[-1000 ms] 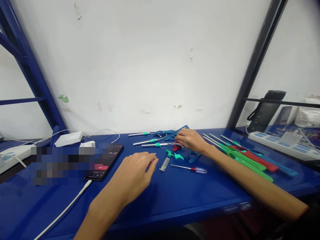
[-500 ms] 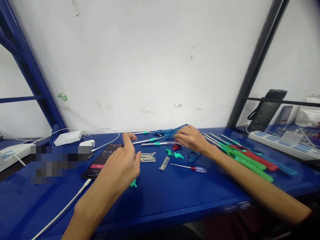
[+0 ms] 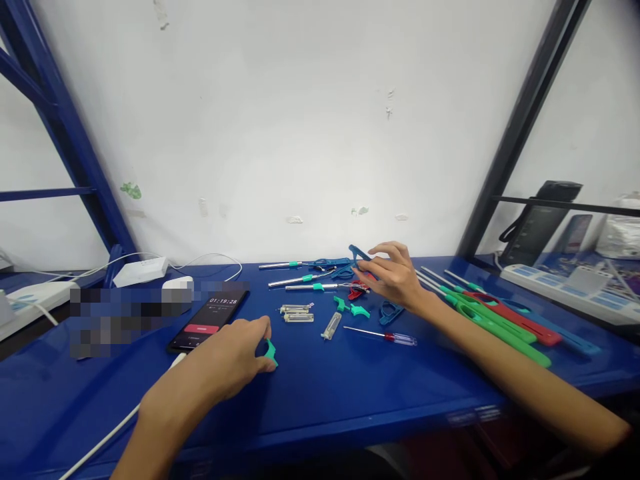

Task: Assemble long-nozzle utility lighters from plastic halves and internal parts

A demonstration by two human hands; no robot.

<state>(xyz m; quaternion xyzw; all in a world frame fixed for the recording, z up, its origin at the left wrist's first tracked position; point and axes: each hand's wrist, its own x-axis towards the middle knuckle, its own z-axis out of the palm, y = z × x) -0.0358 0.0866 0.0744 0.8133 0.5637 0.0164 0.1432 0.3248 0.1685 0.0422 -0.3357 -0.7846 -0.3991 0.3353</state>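
Observation:
My left hand (image 3: 235, 353) is closed in a pinch, thumb and forefinger on a small teal plastic trigger (image 3: 271, 353) by the table's front. Further back, my right hand (image 3: 393, 275) grips a blue plastic lighter casing piece (image 3: 357, 255), tilted up above the pile. Beneath it are more blue casing parts (image 3: 327, 264), a red casing piece (image 3: 356, 291) and metal lighter tubes (image 3: 312, 287) with teal collars. Between the hands lie clear fuel tanks (image 3: 299, 317), another clear tank (image 3: 331, 326), two teal triggers (image 3: 359, 311) and a screwdriver (image 3: 400, 339) with a clear and red handle.
Whole long lighters in green (image 3: 505, 331), red (image 3: 530, 318) and blue (image 3: 575, 339) lie at the right. A phone (image 3: 213, 310) showing a timer, a white cable (image 3: 117, 427) and a white box (image 3: 141, 271) occupy the left. Power strips (image 3: 565, 290) flank the blue table.
My left hand has come down and closed on the teal trigger, uncovering the phone. My right hand has raised a blue casing piece from the pile.

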